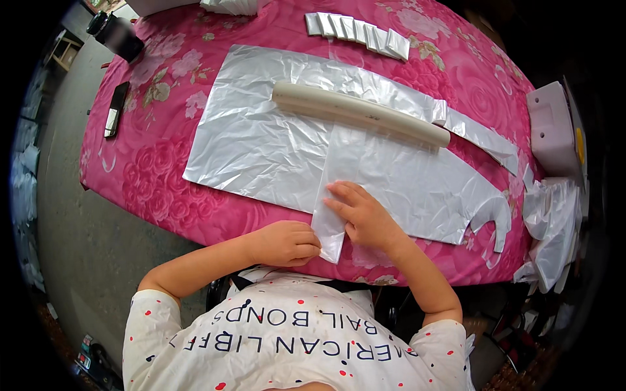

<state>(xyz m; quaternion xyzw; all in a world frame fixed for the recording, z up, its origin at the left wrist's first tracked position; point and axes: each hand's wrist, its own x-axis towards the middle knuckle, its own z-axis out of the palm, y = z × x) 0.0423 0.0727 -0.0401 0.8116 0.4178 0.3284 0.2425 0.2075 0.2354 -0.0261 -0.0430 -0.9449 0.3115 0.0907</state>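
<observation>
Thin silvery-white plastic bags (pixel 261 137) lie flat and overlapping across the table, with cut-out handles at the right end. A pale, round tube (pixel 358 112) rests lengthwise on top of them. My left hand (pixel 287 244) is closed at the near end of a narrow folded part of a plastic bag (pixel 331 244), its fingertips pinching the edge. Just to the right, my right hand (pixel 362 215) presses on the same bag with its fingers stretched out and apart. The fingertips of my left hand are partly hidden.
The table wears a pink flowered cloth (pixel 156 179). Several folded plastic packets (pixel 357 32) line up at the far side. A phone (pixel 117 109) and dark bottle (pixel 116 36) are at the left. A white box (pixel 554 133) and loose plastic bags (pixel 553 228) sit at the right edge.
</observation>
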